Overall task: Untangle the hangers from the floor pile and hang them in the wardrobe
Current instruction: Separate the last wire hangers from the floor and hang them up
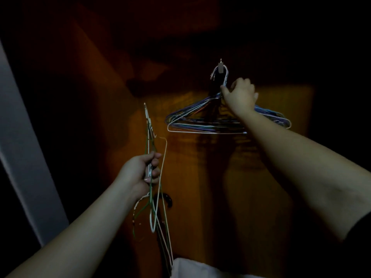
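Observation:
Several thin wire hangers point(202, 122), white, blue and purple, hang stacked from a small metal hook point(220, 68) on the brown wooden wardrobe panel point(200, 177). My right hand point(240, 96) reaches up and pinches the necks of these hangers just below the hook. My left hand point(140, 173) grips a loose bundle of hangers point(155, 197), green, white and pink, held upright in front of the panel at lower centre. Their lower ends dangle below my wrist.
The scene is very dark. A pale grey door edge or frame point(24, 147) runs down the left side. A dark curved handle point(167, 199) sits on the panel behind the held bundle. Something white point(192, 269) lies at the bottom centre.

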`<move>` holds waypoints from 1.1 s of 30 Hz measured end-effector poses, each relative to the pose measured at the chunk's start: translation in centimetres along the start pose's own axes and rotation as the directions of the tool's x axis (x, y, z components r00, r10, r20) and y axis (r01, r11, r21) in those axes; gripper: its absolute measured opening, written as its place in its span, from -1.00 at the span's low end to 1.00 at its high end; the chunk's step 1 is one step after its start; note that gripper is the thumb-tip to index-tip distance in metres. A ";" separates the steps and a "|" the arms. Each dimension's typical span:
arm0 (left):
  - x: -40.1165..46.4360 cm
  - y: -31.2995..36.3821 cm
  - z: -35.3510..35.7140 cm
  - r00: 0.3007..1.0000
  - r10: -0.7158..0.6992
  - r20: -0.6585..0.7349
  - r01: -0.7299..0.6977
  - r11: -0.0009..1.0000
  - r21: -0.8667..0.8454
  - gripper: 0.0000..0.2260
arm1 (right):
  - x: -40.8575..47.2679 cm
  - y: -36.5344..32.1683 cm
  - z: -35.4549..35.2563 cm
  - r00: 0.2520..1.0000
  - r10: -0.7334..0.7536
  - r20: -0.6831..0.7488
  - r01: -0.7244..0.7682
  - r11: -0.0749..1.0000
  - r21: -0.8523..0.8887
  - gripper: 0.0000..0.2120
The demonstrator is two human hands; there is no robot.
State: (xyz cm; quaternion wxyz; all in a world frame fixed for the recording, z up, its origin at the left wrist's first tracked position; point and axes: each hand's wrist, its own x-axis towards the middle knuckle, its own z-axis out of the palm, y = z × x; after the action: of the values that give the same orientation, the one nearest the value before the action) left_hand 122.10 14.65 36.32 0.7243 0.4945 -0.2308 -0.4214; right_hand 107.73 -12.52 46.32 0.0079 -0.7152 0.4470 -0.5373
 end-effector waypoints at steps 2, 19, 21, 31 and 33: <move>-0.6 -0.1 -0.5 1.000 -0.005 0.015 0.005 1.000 0.013 -0.84 | -2.2 -1.0 -0.1 0.994 -0.102 -0.049 0.107 0.988 0.111 -0.70; -2.9 -1.6 -2.8 0.985 -0.086 0.153 0.066 0.989 0.131 -0.83 | -16.1 -7.5 3.1 0.680 -0.538 0.498 0.342 0.833 0.434 -0.66; -2.9 -1.8 -3.0 0.983 -0.088 0.161 0.066 0.988 0.142 -0.83 | -16.3 -7.6 3.0 0.654 -0.547 0.523 0.351 0.831 0.431 -0.68; -2.8 -2.7 -2.2 0.975 -0.114 0.193 0.079 0.980 0.183 -0.80 | -17.4 -7.3 1.5 0.636 -0.566 0.525 0.331 0.814 0.477 -0.72; -2.8 -2.9 -1.9 0.967 -0.156 0.200 0.126 0.980 0.156 -0.81 | -17.5 -7.0 1.2 0.653 -0.564 0.505 0.329 0.813 0.481 -0.72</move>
State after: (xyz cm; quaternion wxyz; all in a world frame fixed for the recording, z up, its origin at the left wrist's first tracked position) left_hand 120.89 17.48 33.14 0.6267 0.5127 -0.2999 -0.5044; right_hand 112.63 2.46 35.95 0.1473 -0.9272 0.1224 -0.3220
